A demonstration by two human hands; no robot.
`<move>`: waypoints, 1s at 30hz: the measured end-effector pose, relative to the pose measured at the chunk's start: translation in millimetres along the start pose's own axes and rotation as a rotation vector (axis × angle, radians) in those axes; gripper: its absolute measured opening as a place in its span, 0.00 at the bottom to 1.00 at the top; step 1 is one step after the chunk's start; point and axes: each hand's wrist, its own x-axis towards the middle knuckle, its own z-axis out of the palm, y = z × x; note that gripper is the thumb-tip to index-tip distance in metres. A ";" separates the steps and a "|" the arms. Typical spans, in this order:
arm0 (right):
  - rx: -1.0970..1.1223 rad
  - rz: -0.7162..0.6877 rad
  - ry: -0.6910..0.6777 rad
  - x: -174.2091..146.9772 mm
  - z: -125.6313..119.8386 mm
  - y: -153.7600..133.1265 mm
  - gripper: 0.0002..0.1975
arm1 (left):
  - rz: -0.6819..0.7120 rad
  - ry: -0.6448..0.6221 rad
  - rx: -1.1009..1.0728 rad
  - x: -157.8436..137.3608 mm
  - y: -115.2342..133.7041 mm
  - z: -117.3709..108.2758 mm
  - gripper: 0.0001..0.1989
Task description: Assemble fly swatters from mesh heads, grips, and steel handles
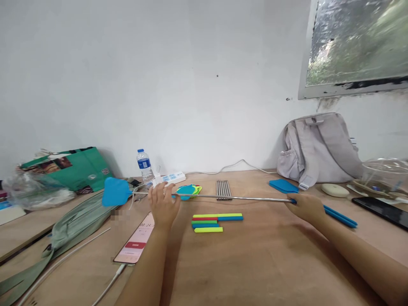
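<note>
A long fly swatter (255,198) with a blue square head and a thin metal rod stretches level across the table between my hands. My left hand (164,204) is closed on the rod near the blue head, its fingertips partly raised. At the other end, my right hand (306,207) wraps around the blue handle end. Below the rod lie several coloured plastic handles (208,223) in yellow, red, green and blue. Several metal rods (224,190) lie side by side behind it. Coloured swatter heads (188,191) are piled near my left hand. Blue handles (341,216) lie beside my right wrist.
More blue heads (283,185) lie by a grey backpack (318,148). A phone (135,242) on a cable is beside my left forearm. A water bottle (145,165), power strip (174,177), green bag (79,168) and black phone (382,212) are around the edges.
</note>
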 end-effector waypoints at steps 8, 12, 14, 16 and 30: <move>-0.017 0.170 0.046 2.9 -4.6 18.3 0.13 | -0.926 0.289 -0.693 4.9 -15.5 13.7 0.22; -0.035 0.193 0.019 3.8 -9.1 35.9 0.15 | -1.198 0.330 -1.219 11.4 -25.5 14.2 0.14; -0.050 0.176 -0.001 3.4 -12.8 43.3 0.15 | -1.144 0.306 -1.364 12.3 -27.5 10.1 0.12; -0.066 0.150 0.008 2.6 -16.6 48.6 0.14 | -1.091 0.302 -1.517 12.3 -28.8 5.2 0.10; -0.033 0.040 -0.016 2.9 -14.5 64.8 0.12 | -1.378 0.608 -1.635 11.6 -49.1 2.9 0.17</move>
